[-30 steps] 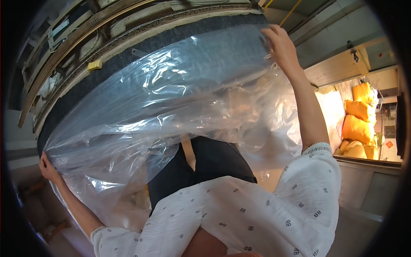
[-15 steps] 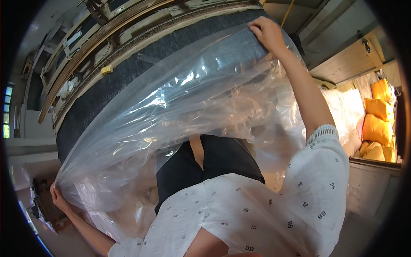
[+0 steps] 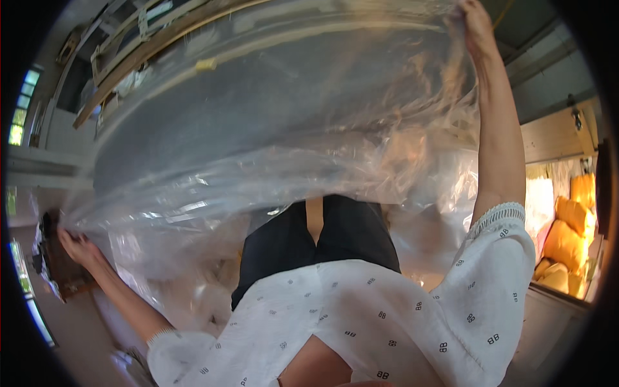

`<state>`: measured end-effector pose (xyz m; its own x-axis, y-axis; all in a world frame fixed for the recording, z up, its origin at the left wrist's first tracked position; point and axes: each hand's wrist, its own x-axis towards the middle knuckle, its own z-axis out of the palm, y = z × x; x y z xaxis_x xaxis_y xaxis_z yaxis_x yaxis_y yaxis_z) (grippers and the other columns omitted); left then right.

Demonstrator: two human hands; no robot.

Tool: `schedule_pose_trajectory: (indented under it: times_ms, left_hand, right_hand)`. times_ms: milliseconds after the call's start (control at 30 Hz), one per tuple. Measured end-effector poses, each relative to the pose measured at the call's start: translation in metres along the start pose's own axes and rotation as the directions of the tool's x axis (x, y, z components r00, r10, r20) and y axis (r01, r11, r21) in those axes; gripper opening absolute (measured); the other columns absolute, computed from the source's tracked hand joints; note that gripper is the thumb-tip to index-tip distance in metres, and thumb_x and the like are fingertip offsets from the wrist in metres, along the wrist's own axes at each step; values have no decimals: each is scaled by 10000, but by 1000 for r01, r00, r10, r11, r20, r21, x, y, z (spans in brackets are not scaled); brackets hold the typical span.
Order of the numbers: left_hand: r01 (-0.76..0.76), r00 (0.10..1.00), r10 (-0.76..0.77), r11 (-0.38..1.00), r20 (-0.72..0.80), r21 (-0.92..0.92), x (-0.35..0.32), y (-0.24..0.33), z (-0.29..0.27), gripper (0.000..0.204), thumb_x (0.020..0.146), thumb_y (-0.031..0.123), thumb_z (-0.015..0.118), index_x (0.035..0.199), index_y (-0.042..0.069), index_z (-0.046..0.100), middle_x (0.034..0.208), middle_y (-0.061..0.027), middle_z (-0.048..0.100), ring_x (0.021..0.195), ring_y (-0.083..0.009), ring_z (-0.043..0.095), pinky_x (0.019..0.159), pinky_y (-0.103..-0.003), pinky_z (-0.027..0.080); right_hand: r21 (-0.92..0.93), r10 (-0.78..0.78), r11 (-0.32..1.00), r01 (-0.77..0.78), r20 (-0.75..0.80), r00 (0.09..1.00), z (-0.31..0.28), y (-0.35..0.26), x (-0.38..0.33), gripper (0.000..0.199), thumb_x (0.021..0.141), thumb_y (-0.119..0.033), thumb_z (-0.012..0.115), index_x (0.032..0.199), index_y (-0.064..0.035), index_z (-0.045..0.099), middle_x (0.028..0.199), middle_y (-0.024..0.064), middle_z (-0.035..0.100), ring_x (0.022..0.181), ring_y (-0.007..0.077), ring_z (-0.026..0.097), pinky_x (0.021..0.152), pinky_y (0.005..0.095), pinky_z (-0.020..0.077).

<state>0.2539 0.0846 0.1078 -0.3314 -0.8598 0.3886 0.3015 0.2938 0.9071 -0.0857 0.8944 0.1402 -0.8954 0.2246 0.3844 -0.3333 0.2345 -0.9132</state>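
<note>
Single view: left fisheye of a head-worn pair, very wide, upright, unmirrored. Faces down the wearer's own front. Shirt (image 3: 361, 303) nearest, filling the lower frame; trousers (image 3: 274, 261) beyond, about mid-frame; sheet (image 3: 206, 184) across the upper half. Field catches left grip (image 3: 78, 248) toward left rim, right grip (image 3: 476, 27) at top right, window (image 3: 24, 106) far left. Corners black; straight edges bow near rim.

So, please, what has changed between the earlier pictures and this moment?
The right hand has moved up and outward to the right, raising the clear plastic film; the yellow block, earlier uncovered, now shows through it. The left hand is higher in the picture than half a second ago. Nothing was let go: both hands still hold the film.
</note>
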Motion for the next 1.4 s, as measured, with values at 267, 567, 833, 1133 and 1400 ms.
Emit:
schedule_pose_trajectory:
  times_ms: [267, 567, 833, 1133, 1400]
  left_hand:
    - [-145, 972, 32, 861, 234, 487, 95, -162, 79, 265, 830, 231, 604, 973, 9, 634, 946, -30, 632, 881, -109, 548, 807, -235, 410]
    - [11, 951, -128, 924, 281, 383, 101, -172, 166, 285, 804, 226, 624, 980, 4, 651, 953, -31, 640, 890, -104, 548, 825, -210, 393]
    - [-1, 966, -118, 888, 230, 460, 111, -186, 179, 285, 766, 246, 659, 943, 23, 641, 880, -9, 613, 809, -103, 532, 743, -207, 400]
    - [310, 891, -336, 941, 305, 133, 124, -194, 162, 195, 786, 257, 627, 858, 86, 570, 794, 4, 520, 744, -110, 468, 676, -256, 381]
    - [381, 890, -355, 924, 286, -40, 155, -217, 137, 239, 828, 225, 588, 970, 35, 560, 925, -55, 552, 909, -155, 520, 794, -320, 437]
  right_hand:
    - [-439, -180, 891, 118, -103, 978, 32, 142, 14, 208, 859, -214, 474, 932, -33, 549, 837, 104, 587, 797, 234, 557, 718, 319, 430]
    - [-483, -217, 857, 180, -21, 976, 26, 169, 55, 235, 807, -233, 559, 858, -7, 600, 771, 71, 596, 746, 141, 541, 699, 260, 424]
    - [-615, -290, 766, 188, -68, 955, 21, 164, 60, 316, 740, -256, 624, 852, 35, 566, 781, 104, 542, 694, 182, 500, 667, 286, 419]
    - [-614, -313, 779, 132, -198, 929, 17, 171, 70, 283, 739, -212, 617, 800, 37, 498, 824, 141, 485, 778, 236, 451, 744, 323, 371]
    - [-464, -356, 853, 238, -185, 916, 26, 155, 65, 235, 810, -152, 503, 792, 76, 556, 735, 138, 581, 697, 208, 507, 675, 327, 392]
